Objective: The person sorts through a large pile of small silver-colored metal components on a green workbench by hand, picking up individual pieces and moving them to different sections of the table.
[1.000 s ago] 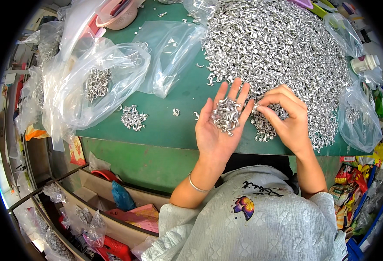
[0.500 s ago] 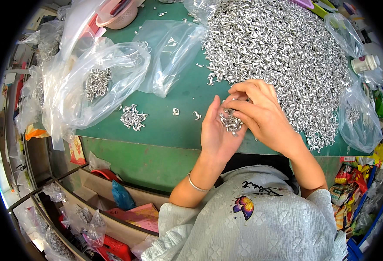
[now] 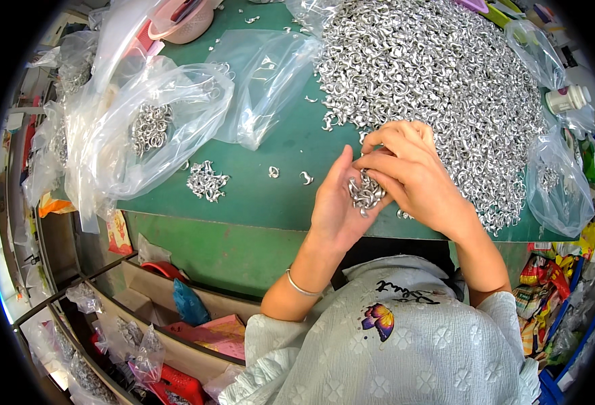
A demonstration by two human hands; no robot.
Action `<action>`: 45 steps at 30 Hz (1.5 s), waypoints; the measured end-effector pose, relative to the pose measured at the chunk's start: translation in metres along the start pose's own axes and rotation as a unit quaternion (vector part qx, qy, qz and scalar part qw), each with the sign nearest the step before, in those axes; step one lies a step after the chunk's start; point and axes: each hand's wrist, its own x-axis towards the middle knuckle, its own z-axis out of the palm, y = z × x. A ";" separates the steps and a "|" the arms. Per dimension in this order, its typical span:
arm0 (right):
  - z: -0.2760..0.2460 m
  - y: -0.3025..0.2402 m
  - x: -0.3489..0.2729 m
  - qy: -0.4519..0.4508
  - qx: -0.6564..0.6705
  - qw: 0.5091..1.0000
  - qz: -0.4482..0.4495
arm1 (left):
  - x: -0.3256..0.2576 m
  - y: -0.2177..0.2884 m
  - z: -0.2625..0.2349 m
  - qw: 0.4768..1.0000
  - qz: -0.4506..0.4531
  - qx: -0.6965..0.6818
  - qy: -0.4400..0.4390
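- Handful of small silver metal hooks (image 3: 365,192) cupped in left hand (image 3: 338,206), just above near edge of green worktop (image 3: 270,202), right of its middle.
- Left hand turned palm up, fingers curled loosely round the hooks, thumb raised on the far side; thin bangle (image 3: 301,287) on its wrist.
- Right hand (image 3: 412,179) laid over the handful from the right, fingertips (image 3: 372,162) bent down and pressed together, touching the hooks; whether pinching a single piece, cannot tell.
- Hooks lying between both palms, partly hidden by right fingers.
- Big heap of the same hooks (image 3: 432,74) spread across far right part of worktop, reaching near edge just beside right hand.
- Two loose hooks (image 3: 287,175) on bare green surface just left of left hand; small separate cluster (image 3: 206,182) farther left, near the near edge.
- Clear plastic bag (image 3: 149,128) at left edge with a batch of hooks inside; second flat clear bag (image 3: 264,81) beyond the loose pieces, toward the middle.
- Pink bowl (image 3: 183,20) at far left corner.
- Another clear bag (image 3: 557,182) at right edge, white bottle (image 3: 567,100) beyond it.
- Shelves with bagged parts (image 3: 128,337) below worktop on the left.
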 end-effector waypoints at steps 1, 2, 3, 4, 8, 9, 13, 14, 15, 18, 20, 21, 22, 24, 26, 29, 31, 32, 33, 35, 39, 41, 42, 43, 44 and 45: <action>-0.002 0.001 0.001 -0.007 -0.002 1.000 -0.006 | 0.000 0.000 0.003 1.000 -0.004 0.011 0.014; -0.003 0.002 0.001 -0.014 -0.003 1.000 -0.012 | 0.000 0.000 0.005 0.999 -0.009 0.022 0.029; -0.005 0.002 0.002 -0.018 -0.002 1.000 -0.016 | 0.000 -0.001 0.008 0.998 -0.013 0.043 0.051; -0.007 0.002 0.002 -0.021 0.000 1.000 -0.019 | 0.001 -0.001 0.009 0.995 -0.016 0.063 0.072; -0.006 0.003 0.003 -0.003 0.024 1.000 -0.011 | 0.000 -0.002 0.011 0.991 -0.013 0.073 0.115; -0.005 0.004 0.003 0.014 0.035 0.999 -0.008 | 0.000 -0.003 0.009 0.993 -0.010 0.062 0.104; -0.001 0.006 0.000 0.065 0.058 0.996 0.002 | 0.002 -0.004 0.007 0.995 0.007 0.058 0.076; -0.001 0.006 0.000 0.072 0.057 0.996 0.004 | 0.002 -0.005 0.008 0.993 0.015 0.063 0.095; -0.001 0.006 -0.001 0.090 0.064 0.994 0.002 | 0.002 -0.006 0.009 0.991 0.024 0.069 0.115; -0.002 0.006 -0.003 0.128 0.068 0.989 -0.007 | 0.001 -0.006 0.013 0.988 0.040 0.083 0.127; -0.006 0.006 -0.003 0.133 0.048 0.990 -0.018 | 0.000 -0.006 0.018 0.984 0.052 0.098 0.139; -0.007 0.006 -0.004 0.135 0.064 0.989 -0.010 | 0.001 -0.007 0.022 0.980 0.060 0.107 0.154; -0.008 0.007 -0.005 0.138 0.081 0.987 -0.002 | 0.001 -0.008 0.025 0.976 0.068 0.117 0.170; -0.007 0.006 -0.008 0.147 0.223 0.961 0.074 | -0.001 -0.005 0.014 0.982 0.056 0.108 0.141; -0.001 0.004 -0.016 0.153 0.458 0.852 0.203 | -0.004 -0.002 0.012 0.985 0.050 0.105 0.131; 0.004 0.007 -0.024 0.098 0.567 0.771 0.273 | -0.013 -0.004 0.020 0.976 0.068 0.150 0.143; 0.010 0.009 -0.027 0.088 0.605 0.742 0.276 | -0.018 -0.006 0.023 0.954 0.106 0.238 0.150; 0.013 0.009 -0.028 0.085 0.620 0.730 0.274 | -0.020 -0.007 0.024 0.944 0.121 0.263 0.156; 0.015 0.009 -0.029 0.082 0.636 0.718 0.272 | -0.022 -0.008 0.026 0.934 0.136 0.289 0.161; 0.017 0.008 -0.030 0.079 0.635 0.717 0.276 | -0.024 -0.008 0.028 0.919 0.151 0.323 0.170; 0.019 0.007 -0.030 0.073 0.669 0.690 0.266 | -0.025 -0.009 0.029 0.915 0.157 0.329 0.171; 0.022 0.006 -0.030 0.082 0.682 0.678 0.261 | -0.025 -0.009 0.029 0.918 0.157 0.323 0.170; 0.022 0.006 -0.031 0.087 0.688 0.673 0.259 | -0.024 -0.008 0.029 0.918 0.154 0.322 0.172; 0.022 0.005 -0.031 0.086 0.685 0.675 0.261 | -0.024 -0.008 0.029 0.918 0.151 0.322 0.174; 0.022 0.005 -0.032 0.086 0.682 0.677 0.264 | -0.024 -0.009 0.029 0.918 0.152 0.322 0.174; 0.022 0.005 -0.032 0.085 0.679 0.679 0.266 | -0.024 -0.009 0.030 0.918 0.152 0.321 0.175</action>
